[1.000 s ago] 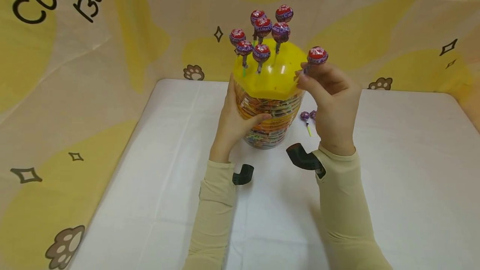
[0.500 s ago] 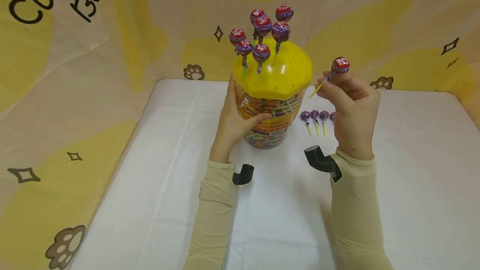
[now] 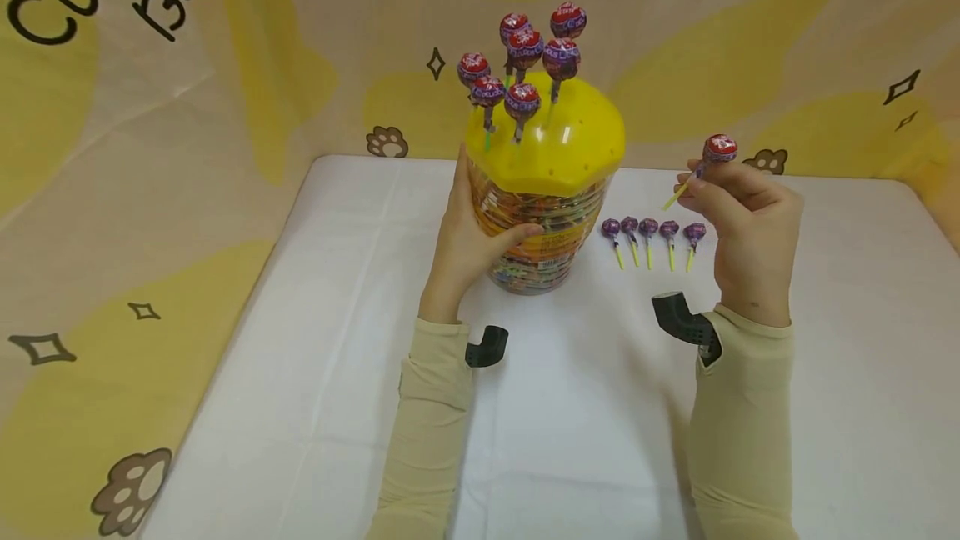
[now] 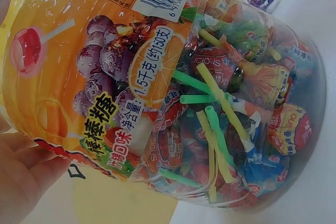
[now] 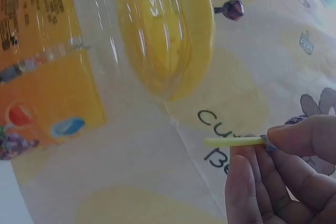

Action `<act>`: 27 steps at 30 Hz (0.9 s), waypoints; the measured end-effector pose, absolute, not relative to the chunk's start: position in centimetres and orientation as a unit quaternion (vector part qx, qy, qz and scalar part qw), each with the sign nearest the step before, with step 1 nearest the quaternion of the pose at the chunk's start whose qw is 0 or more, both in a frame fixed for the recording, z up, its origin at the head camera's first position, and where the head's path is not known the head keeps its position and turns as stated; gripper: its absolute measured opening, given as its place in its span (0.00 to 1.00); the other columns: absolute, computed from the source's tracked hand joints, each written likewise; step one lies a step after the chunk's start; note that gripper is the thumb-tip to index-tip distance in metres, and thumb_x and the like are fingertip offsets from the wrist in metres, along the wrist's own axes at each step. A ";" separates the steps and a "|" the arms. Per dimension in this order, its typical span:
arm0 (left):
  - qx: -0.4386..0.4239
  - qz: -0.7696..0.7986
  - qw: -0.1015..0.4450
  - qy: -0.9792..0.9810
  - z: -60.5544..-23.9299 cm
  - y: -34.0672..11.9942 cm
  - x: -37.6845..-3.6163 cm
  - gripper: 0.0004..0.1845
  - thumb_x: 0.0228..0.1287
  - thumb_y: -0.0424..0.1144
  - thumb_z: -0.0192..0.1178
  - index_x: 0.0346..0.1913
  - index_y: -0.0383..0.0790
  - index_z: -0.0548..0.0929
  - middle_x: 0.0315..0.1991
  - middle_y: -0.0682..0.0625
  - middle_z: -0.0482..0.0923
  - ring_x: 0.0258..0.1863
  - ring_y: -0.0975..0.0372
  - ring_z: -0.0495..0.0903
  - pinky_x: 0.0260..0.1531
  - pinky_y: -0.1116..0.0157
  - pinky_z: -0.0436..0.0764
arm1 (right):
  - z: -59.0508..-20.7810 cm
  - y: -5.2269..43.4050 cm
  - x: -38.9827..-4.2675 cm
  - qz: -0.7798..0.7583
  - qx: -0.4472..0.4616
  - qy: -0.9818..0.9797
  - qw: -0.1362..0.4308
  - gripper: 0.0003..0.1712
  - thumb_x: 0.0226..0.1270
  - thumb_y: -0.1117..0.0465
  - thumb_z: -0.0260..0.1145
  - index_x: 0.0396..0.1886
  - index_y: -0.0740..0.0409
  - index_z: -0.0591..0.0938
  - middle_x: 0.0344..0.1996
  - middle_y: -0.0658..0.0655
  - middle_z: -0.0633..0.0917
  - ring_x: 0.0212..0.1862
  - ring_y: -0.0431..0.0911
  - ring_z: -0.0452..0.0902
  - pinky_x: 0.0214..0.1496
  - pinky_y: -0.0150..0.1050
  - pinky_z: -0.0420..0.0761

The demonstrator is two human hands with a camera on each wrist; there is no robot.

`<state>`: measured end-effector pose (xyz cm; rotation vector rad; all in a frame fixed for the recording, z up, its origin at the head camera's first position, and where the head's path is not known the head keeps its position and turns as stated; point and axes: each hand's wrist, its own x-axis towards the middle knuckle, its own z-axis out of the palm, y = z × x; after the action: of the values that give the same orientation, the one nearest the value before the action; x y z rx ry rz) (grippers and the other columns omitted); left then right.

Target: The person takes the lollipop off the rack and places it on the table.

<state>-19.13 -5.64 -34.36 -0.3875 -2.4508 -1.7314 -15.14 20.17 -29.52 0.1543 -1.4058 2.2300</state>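
A clear candy jar (image 3: 525,227) with a yellow lid (image 3: 573,148) stands on the table, full of wrapped lollipops as the left wrist view shows. Several purple-and-red lollipops (image 3: 522,101) stick up from the lid's left and back part. My left hand (image 3: 467,250) grips the jar's left side, its thumb across the front; the other fingers are mostly hidden behind it. To the right of the jar, my right hand (image 3: 753,227) pinches one lollipop (image 3: 720,148) just below its head. Its yellow stick (image 5: 233,141) points down-left, apart from the lid.
Several lollipops (image 3: 648,229) lie in a row on the white tabletop (image 3: 570,423), right of the jar and in front of the right hand. A yellow patterned cloth (image 3: 720,65) hangs behind the table and along its left side.
My right hand has moved away from the lid's right edge, to the right and slightly down, carrying the lollipop. The row on the table has come into full view. The left hand stays on the jar.
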 end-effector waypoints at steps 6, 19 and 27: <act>-0.133 -0.567 0.061 -0.811 -34.2 -5.8 -19.2 0.64 0.48 0.53 0.72 0.75 0.55 0.33 0.75 0.56 0.42 0.72 0.59 0.49 0.69 0.51 0.54 | -30.0 22.2 -15.5 0.825 0.016 -0.507 0.250 0.04 0.52 0.82 0.65 0.29 0.82 0.81 0.31 0.67 0.84 0.29 0.53 0.81 0.33 0.35 0.85; -0.123 -0.569 0.048 -0.812 -34.3 -5.7 -19.3 0.63 0.49 0.52 0.72 0.75 0.58 0.32 0.75 0.57 0.40 0.72 0.59 0.47 0.69 0.50 0.52 | -32.3 26.4 -16.1 0.807 -0.057 -0.558 0.185 0.04 0.52 0.80 0.67 0.29 0.74 0.83 0.29 0.60 0.86 0.30 0.48 0.84 0.34 0.34 0.84; -0.129 -0.571 0.049 -0.809 -34.4 -5.6 -19.4 0.63 0.48 0.52 0.72 0.74 0.62 0.32 0.75 0.58 0.41 0.72 0.59 0.48 0.69 0.50 0.53 | -34.3 28.7 -16.2 0.798 -0.111 -0.576 0.137 0.05 0.54 0.79 0.66 0.26 0.68 0.85 0.28 0.56 0.86 0.29 0.45 0.85 0.34 0.32 0.84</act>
<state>-19.41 -5.64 -34.44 -0.3936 -2.4646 -1.7411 -16.20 28.70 -34.29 -0.3215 -1.6683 2.3091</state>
